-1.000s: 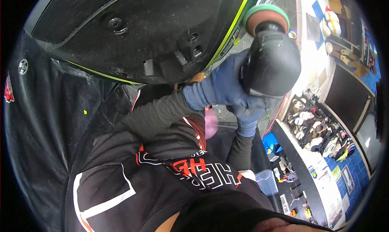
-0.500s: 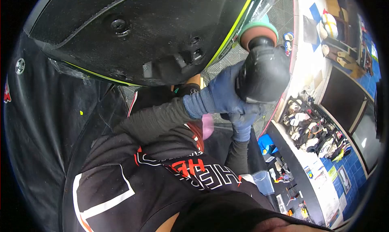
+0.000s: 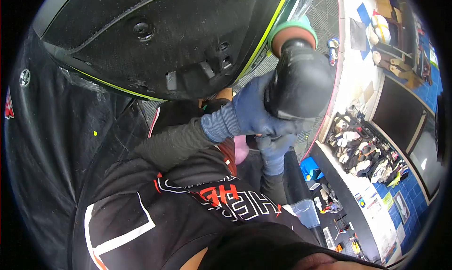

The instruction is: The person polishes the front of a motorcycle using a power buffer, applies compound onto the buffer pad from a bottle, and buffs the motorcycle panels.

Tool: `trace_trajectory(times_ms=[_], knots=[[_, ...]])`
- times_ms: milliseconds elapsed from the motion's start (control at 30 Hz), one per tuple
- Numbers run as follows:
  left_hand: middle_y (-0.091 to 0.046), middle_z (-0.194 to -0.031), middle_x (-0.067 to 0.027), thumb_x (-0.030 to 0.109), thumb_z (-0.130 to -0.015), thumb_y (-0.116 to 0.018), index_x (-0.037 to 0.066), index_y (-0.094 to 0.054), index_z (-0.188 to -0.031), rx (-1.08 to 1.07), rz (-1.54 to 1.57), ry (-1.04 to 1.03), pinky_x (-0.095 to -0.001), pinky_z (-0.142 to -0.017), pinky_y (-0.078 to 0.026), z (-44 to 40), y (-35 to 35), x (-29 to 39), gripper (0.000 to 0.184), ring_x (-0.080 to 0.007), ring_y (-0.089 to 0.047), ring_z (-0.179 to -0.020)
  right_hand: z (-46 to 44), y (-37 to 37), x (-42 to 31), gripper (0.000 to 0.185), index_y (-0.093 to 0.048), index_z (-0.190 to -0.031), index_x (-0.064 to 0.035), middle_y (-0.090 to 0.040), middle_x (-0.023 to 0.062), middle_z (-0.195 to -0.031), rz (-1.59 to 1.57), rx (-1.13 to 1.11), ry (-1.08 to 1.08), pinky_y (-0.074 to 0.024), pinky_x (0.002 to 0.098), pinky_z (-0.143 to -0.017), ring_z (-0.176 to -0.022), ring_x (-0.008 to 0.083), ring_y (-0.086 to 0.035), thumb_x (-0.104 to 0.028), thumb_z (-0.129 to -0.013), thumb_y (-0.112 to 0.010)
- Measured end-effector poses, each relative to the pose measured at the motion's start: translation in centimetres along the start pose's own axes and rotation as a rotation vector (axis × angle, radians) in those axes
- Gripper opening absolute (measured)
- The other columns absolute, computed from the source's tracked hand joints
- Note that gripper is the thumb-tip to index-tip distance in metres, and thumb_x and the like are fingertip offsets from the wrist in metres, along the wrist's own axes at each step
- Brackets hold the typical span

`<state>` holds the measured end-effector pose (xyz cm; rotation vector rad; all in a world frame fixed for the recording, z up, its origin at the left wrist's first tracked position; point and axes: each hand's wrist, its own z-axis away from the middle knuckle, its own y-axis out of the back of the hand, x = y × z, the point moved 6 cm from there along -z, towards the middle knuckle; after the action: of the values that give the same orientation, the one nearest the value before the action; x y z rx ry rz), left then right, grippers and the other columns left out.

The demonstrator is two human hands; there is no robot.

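A black power polisher (image 3: 301,84) points away from me, its round green-and-red pad (image 3: 293,36) at the right edge of a large black panel (image 3: 188,34) with yellow-green trim. Whether the pad touches the edge cannot be made out. My left hand (image 3: 252,105), in a blue glove, is wrapped round the side of the polisher body. Just below it, my right hand (image 3: 277,147), gloved too, is closed under the rear of the polisher; its fingers are partly hidden. Clear film shows beside the pad.
Black sheeting (image 3: 56,143) hangs at the left. A dark bench (image 3: 339,208) with small tools and a clear bin (image 3: 306,212) stands at the lower right. Beyond are a pile of gloves (image 3: 358,147) and blue-and-white shoes (image 3: 333,51) on the floor. A pink round object (image 3: 240,150) lies below my hands.
Both hands and the polisher have moved left, the pad coming closer to the panel's edge. My grip looks the same. The view has shifted slightly.
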<state>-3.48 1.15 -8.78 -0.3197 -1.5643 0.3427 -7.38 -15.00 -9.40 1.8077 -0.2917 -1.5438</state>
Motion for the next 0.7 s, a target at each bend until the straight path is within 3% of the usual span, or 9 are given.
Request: trace_trajectory(times_ms=[33, 133, 200, 267, 333, 367, 533, 667, 700], knots=[[-0.067, -0.114, -0.0095, 0.023, -0.063, -0.092, 0.002, -0.054, -0.125, 0.033, -0.006, 0.012, -0.0348, -0.095, -0.051, 0.5, 0.1, -0.4, 0.076, -0.0189, -0.065, -0.104, 0.6, 0.2, -0.1, 0.042, -0.059, -0.088, 0.0021, -0.063, 0.0086, -0.087, -0.157, 0.198, -0.056, -0.0520, 0.0332, -0.070, -0.077, 0.0180, -0.062, -0.019, -0.058, -0.078], [-0.066, -0.114, -0.0100, 0.025, -0.062, -0.091, 0.002, -0.053, -0.128, -0.004, 0.019, 0.034, -0.0344, -0.094, -0.051, -0.5, 0.2, -0.5, 0.080, -0.0189, -0.065, -0.104, 0.2, -0.4, 0.3, 0.045, -0.058, -0.095, 0.0029, -0.063, 0.0092, -0.089, -0.375, 0.120, -0.241, -0.0520, 0.0331, -0.072, -0.079, 0.0173, -0.061, -0.017, -0.060, -0.077], [-0.067, -0.114, -0.0106, 0.024, -0.063, -0.090, 0.002, -0.054, -0.126, -0.036, 0.124, 0.040, -0.0342, -0.092, -0.051, -1.8, 0.1, 0.6, 0.075, -0.0186, -0.065, -0.103, -1.3, 0.5, -0.4, 0.048, -0.057, -0.101, 0.0035, -0.063, 0.0099, -0.091, -0.288, 0.081, -0.239, -0.0523, 0.0328, -0.074, -0.083, 0.0171, -0.062, -0.016, -0.061, -0.077], [-0.070, -0.107, -0.0086, 0.022, -0.066, -0.088, 0.002, -0.062, -0.117, 0.016, 0.125, -0.062, -0.0323, -0.089, -0.052, -3.5, 0.4, 3.4, 0.061, -0.0162, -0.066, -0.098, -3.8, 1.3, -1.8, 0.052, -0.057, -0.106, 0.0042, -0.063, 0.0107, -0.093, -0.204, 0.040, -0.233, -0.0526, 0.0325, -0.077, -0.086, 0.0170, -0.062, -0.016, -0.063, -0.077], [-0.072, -0.099, -0.0063, 0.020, -0.068, -0.086, 0.003, -0.068, -0.108, -0.010, 0.221, 0.047, -0.0304, -0.087, -0.053, -4.7, 0.6, 5.4, 0.047, -0.0139, -0.067, -0.092, -6.7, 2.0, -4.5, 0.058, -0.054, -0.117, 0.0047, -0.064, 0.0119, -0.098, -0.107, -0.009, -0.184, -0.0521, 0.0313, -0.082, -0.093, 0.0165, -0.062, -0.013, -0.066, -0.076], [-0.073, -0.094, -0.0051, 0.019, -0.070, -0.085, 0.004, -0.070, -0.103, -0.017, 0.255, 0.031, -0.0291, -0.085, -0.053, -5.3, 0.6, 6.2, 0.039, -0.0125, -0.068, -0.089, -7.5, 1.8, -5.8, 0.060, -0.052, -0.123, 0.0043, -0.064, 0.0122, -0.102, -0.355, -0.011, -0.332, -0.0517, 0.0311, -0.085, -0.096, 0.0171, -0.062, -0.009, -0.068, -0.073], [-0.072, -0.101, -0.0055, 0.018, -0.069, -0.085, 0.003, -0.067, -0.108, -0.018, 0.310, 0.046, -0.0301, -0.087, -0.052, -4.3, 0.1, 4.4, 0.046, -0.0133, -0.067, -0.094, -5.9, 1.8, -5.0, 0.054, -0.052, -0.120, 0.0038, -0.065, 0.0109, -0.102, -0.412, 0.011, -0.290, -0.0527, 0.0314, -0.082, -0.093, 0.0172, -0.063, -0.005, -0.070, -0.072], [-0.067, -0.111, -0.0083, 0.020, -0.066, -0.087, 0.001, -0.058, -0.121, 0.045, 0.272, 0.089, -0.0323, -0.091, -0.051, 0.4, -0.3, -0.2, 0.065, -0.0160, -0.064, -0.101, -1.3, 0.6, -2.9, 0.053, -0.057, -0.107, 0.0052, -0.066, 0.0120, -0.092, -0.063, -0.072, -0.139, -0.0539, 0.0336, -0.075, -0.083, 0.0206, -0.067, -0.021, -0.067, -0.078], [-0.064, -0.114, -0.0090, 0.019, -0.066, -0.088, 0.000, -0.054, -0.124, 0.070, 0.296, 0.114, -0.0326, -0.091, -0.050, 0.9, -0.1, -0.9, 0.071, -0.0163, -0.062, -0.102, 0.7, -0.3, -0.5, 0.050, -0.059, -0.102, 0.0039, -0.066, 0.0134, -0.090, -0.181, -0.017, -0.259, -0.0538, 0.0350, -0.073, -0.081, 0.0231, -0.067, -0.025, -0.066, -0.079]])
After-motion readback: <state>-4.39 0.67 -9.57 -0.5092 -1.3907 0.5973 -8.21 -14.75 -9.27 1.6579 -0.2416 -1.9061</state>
